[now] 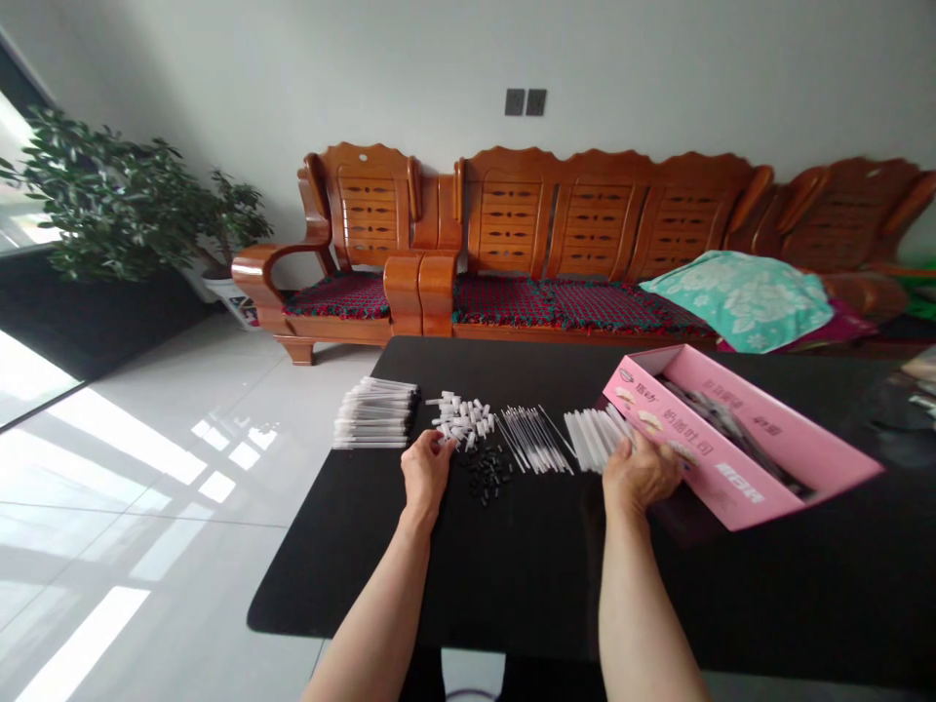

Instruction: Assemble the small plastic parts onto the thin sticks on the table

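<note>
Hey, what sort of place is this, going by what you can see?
Probably a home living room: a carved wooden sofa with woven seat pads, and a large potted plant nearby. Small white parts are laid out on a black table.

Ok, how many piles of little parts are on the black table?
5: long white tubes at far left, white caps, black bits below them, thin sticks, and white strips by the right hand. That hand may hide some strips.
</note>
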### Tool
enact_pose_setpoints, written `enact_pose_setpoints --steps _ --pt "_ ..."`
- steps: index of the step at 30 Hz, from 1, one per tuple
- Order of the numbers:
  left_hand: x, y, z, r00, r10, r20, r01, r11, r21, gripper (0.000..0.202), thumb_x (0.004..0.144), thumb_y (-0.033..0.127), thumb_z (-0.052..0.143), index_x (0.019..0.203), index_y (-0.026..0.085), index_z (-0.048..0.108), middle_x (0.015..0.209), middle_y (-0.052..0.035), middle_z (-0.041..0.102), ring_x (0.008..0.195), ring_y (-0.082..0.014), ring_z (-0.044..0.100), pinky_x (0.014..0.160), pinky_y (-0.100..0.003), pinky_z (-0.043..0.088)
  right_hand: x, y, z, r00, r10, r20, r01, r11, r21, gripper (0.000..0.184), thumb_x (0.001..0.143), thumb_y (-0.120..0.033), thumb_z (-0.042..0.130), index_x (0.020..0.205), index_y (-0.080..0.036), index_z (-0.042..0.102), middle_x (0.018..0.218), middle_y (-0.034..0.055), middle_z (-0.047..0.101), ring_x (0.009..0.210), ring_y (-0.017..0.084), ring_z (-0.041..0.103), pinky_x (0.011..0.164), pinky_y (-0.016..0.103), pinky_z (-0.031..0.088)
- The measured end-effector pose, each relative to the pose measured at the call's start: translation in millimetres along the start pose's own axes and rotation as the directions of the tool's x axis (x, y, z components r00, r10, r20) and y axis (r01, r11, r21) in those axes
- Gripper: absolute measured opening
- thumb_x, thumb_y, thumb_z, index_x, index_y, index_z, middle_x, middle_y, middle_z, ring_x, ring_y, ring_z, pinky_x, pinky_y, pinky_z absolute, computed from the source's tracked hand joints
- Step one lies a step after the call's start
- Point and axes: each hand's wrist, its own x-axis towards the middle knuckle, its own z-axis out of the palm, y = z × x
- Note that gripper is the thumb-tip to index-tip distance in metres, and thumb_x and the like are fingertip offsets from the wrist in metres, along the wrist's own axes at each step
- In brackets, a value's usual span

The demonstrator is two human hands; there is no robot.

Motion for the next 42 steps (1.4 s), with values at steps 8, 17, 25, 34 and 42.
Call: enact_pose_setpoints --steps 8,17,25,34,42 --pt "0 -4 1.6 1.0 -0.003 0.026 0.003 1.0 -0.008 0.02 0.073 0.032 0.077 0.09 0.022 0.077 0.061 -0.0015 0.065 0.056 -0.0184 0.058 0.063 -0.027 0.036 -9 5 17 0.998 -0.046 0.033 0.047 0.998 -0.049 0.02 0.078 -0.027 0.06 0.072 -0.014 0.074 0.089 0.0172 0.061 0.087 0.031 0.053 0.076 0.046 0.039" --pt "-1 -7 1.7 0.998 0.06 0.022 -0.059 0.998 -0.015 0.027 0.075 0.029 0.075 0.1 0.02 0.076 0.065 -0.0018 0.066 0.058 -0.0172 0.058 0.065 -0.027 0.039 -2 0 12 1.0 -0.028 -0.005 0.028 0.999 -0.023 0.018 0.077 -0.024 0.06 0.072 -0.013 0.073 0.089 0.0164 0.065 0.087 0.032 0.057 0.074 0.046 0.041" --pt "-2 -5 -0.7 0.993 0.095 -0.068 -0.098 0.994 -0.041 0.014 0.08 0.028 0.07 0.091 0.021 0.075 0.067 -0.0017 0.065 0.061 -0.0172 0.059 0.068 -0.028 0.042 -36 -80 -12 0.928 -0.358 0.106 0.3 0.885 0.357 0.028 0.095 -0.032 0.051 0.098 -0.014 0.072 0.094 0.0129 0.069 0.09 0.024 0.061 0.084 0.036 0.043" --pt "22 -27 -54.4 0.97 0.065 -0.236 0.01 0.952 0.305 0.026 0.088 0.01 0.051 0.095 0.02 0.073 0.097 -0.0068 0.068 0.081 -0.0204 0.064 0.077 -0.03 0.045 -46 -88 -10 0.892 -0.449 0.055 0.4 0.839 0.369 0.022 0.096 -0.03 0.052 0.095 -0.015 0.068 0.082 0.0086 0.067 0.081 0.022 0.059 0.076 0.033 0.041" --pt "17 -35 -58.6 0.989 0.025 -0.143 0.042 0.893 0.447 0.018 0.086 0.013 0.059 0.095 0.022 0.072 0.105 -0.0056 0.066 0.083 -0.0209 0.064 0.069 -0.029 0.043 -49 -86 -8 0.887 -0.458 0.048 0.411 0.834 0.369 0.018 0.096 -0.027 0.053 0.098 -0.014 0.066 0.083 0.0092 0.067 0.081 0.023 0.059 0.075 0.033 0.042"
